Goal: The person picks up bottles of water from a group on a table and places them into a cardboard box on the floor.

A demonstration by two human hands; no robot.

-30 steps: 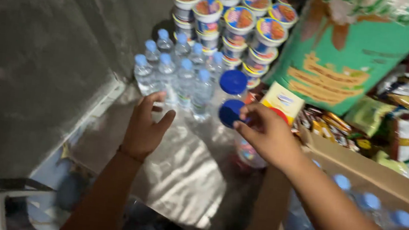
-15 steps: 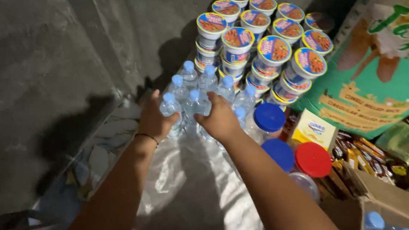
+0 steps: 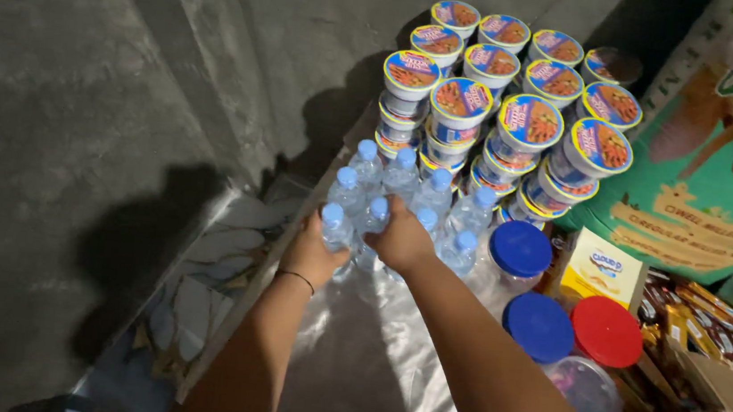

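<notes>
Several small clear water bottles point(image 3: 435, 202) with light blue caps stand in a cluster on a shelf lined with silver foil point(image 3: 343, 356). My left hand point(image 3: 312, 253) is wrapped around the nearest bottle point(image 3: 334, 230) at the cluster's front left. My right hand point(image 3: 401, 241) grips the bottle point(image 3: 373, 219) right beside it. Both forearms reach in from the bottom of the view.
Stacked instant noodle cups point(image 3: 502, 103) fill the back of the shelf. Clear jars with blue lids point(image 3: 519, 249) and a red lid point(image 3: 605, 331) stand at right, by a yellow box point(image 3: 602, 269), a green sack point(image 3: 728, 169) and snack packets point(image 3: 713, 325). A concrete wall point(image 3: 79, 116) lies to the left.
My right hand left the jars at right and came to the bottle cluster. Both hands have closed on the front bottles, and my view has swung left and nearer.
</notes>
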